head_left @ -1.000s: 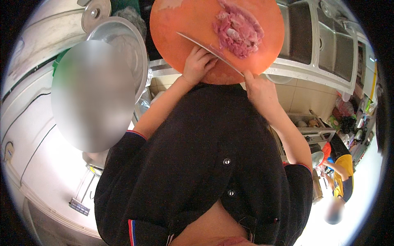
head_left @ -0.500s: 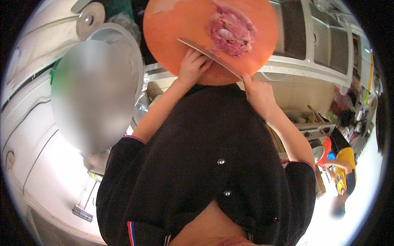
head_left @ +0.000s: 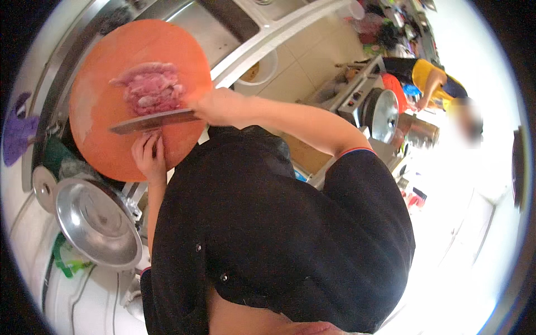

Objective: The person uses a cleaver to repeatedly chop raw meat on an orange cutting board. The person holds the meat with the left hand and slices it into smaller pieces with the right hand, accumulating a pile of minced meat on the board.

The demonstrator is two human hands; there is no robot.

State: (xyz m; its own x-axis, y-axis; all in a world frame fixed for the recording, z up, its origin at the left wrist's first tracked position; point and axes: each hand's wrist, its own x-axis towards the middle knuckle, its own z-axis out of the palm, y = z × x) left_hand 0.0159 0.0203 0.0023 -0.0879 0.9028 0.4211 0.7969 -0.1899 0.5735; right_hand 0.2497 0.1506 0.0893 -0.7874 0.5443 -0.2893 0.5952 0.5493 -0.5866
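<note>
A round orange cutting board [head_left: 92, 84] lies before me at the upper left. On it sits a heap of raw pink meat [head_left: 151, 86], cut into pieces. My right hand [head_left: 218, 106] is closed round the handle end of a cleaver [head_left: 153, 121]; its broad blade points left across the board, along the near side of the heap. Just nearer to me than the blade, my left hand [head_left: 149, 153] rests on the board with bent fingers drawn together. What lies under those fingertips is too small to make out.
Left of me stand a wide metal basin [head_left: 97, 223], a round lid [head_left: 44, 188] and a green plastic bag [head_left: 70, 257]. A purple cloth [head_left: 19, 134] is at the far left. Behind the board is a steel sink [head_left: 223, 28]. To the right, a person in yellow [head_left: 432, 84] works near a wok [head_left: 384, 114].
My view has swung, so the board now appears further left. The cleaver lies more level and close against the meat heap. Both hands stay by the blade.
</note>
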